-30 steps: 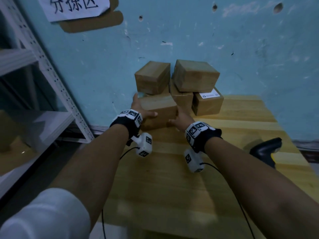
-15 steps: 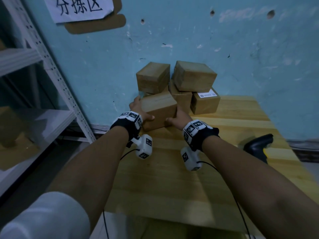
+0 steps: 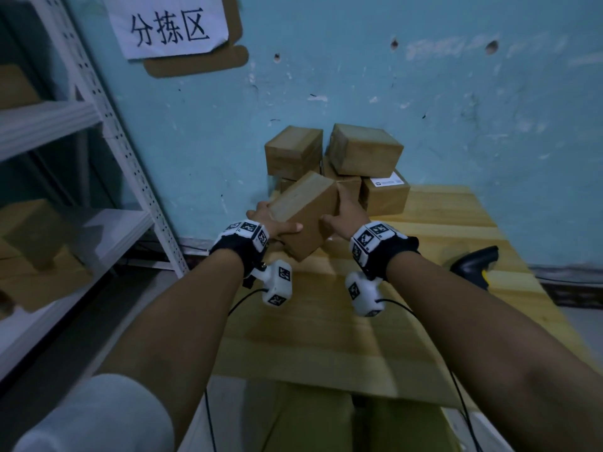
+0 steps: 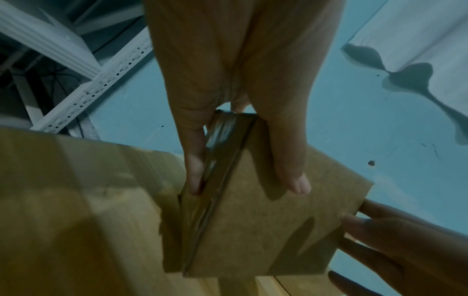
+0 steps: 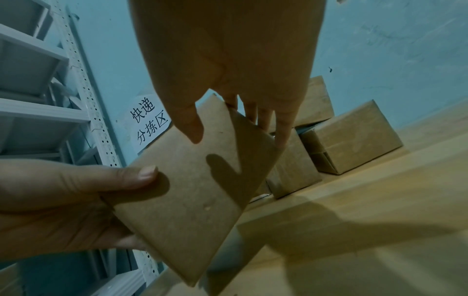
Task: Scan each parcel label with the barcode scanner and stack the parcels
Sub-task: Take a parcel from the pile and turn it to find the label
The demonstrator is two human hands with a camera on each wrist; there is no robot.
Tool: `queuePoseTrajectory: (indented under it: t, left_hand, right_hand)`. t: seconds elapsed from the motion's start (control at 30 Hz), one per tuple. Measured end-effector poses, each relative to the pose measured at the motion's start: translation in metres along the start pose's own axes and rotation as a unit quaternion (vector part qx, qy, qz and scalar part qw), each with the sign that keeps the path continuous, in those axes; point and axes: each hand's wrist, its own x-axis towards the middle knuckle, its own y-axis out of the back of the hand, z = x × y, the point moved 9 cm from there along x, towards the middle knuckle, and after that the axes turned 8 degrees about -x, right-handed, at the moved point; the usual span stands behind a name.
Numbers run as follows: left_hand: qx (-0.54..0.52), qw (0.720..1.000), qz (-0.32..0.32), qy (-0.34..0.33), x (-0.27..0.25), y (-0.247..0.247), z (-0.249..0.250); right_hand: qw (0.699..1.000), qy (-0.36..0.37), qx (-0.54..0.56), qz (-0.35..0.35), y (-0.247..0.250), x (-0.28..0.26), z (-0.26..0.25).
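Observation:
Both my hands hold one brown cardboard parcel [image 3: 305, 212] lifted and tilted above the wooden table [image 3: 424, 321], in front of the pile. My left hand [image 3: 272, 220] grips its left end, thumb on the near face and fingers along the taped side [image 4: 243, 176]. My right hand [image 3: 346, 212] grips the right end, thumb in front and fingers behind [image 5: 228, 128]. No label shows on the held parcel [image 5: 192, 196]. Behind it several parcels [image 3: 363, 150] are piled against the wall; one at the right carries a white label [image 3: 388, 181]. The black barcode scanner [image 3: 474, 264] lies on the table at the right.
A white metal shelving rack [image 3: 107, 132] with brown boxes [image 3: 32, 236] stands at the left. The blue wall [image 3: 424, 93] behind the table bears a paper sign [image 3: 169, 26]. Cables hang from the wrist cameras [image 3: 277, 283] over the table's near edge.
The parcel has been lifted off the table and tilted, its right end now higher, and drawn a little toward me. Both hands kept their hold. The scanner has not moved.

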Motion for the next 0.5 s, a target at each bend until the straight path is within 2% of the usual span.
queuePoseTrajectory:
  t: [0.17, 0.23, 0.33, 0.43, 0.5]
  left_hand:
    - [-0.094, 0.995, 0.002, -0.008, -0.015, -0.010, 0.005]
    - [-0.211, 0.977, -0.026, 0.009, -0.019, -0.019, 0.005]
    - [-0.362, 0.929, -0.068, 0.025, -0.023, -0.035, 0.004]
    - [-0.412, 0.907, -0.084, 0.028, -0.029, -0.046, 0.004]
    - [-0.433, 0.894, -0.112, 0.028, -0.037, -0.056, 0.008]
  right_hand:
    - [0.998, -0.018, -0.056, 0.033, 0.017, -0.013, 0.011]
    - [0.998, -0.038, -0.019, 0.035, 0.020, -0.018, 0.019]
    - [0.996, -0.058, 0.056, 0.049, 0.028, -0.027, 0.028]
    - [0.984, -0.075, 0.146, 0.070, 0.035, -0.037, 0.039]
    - [0.970, -0.107, 0.214, 0.050, 0.031, -0.042, 0.049]
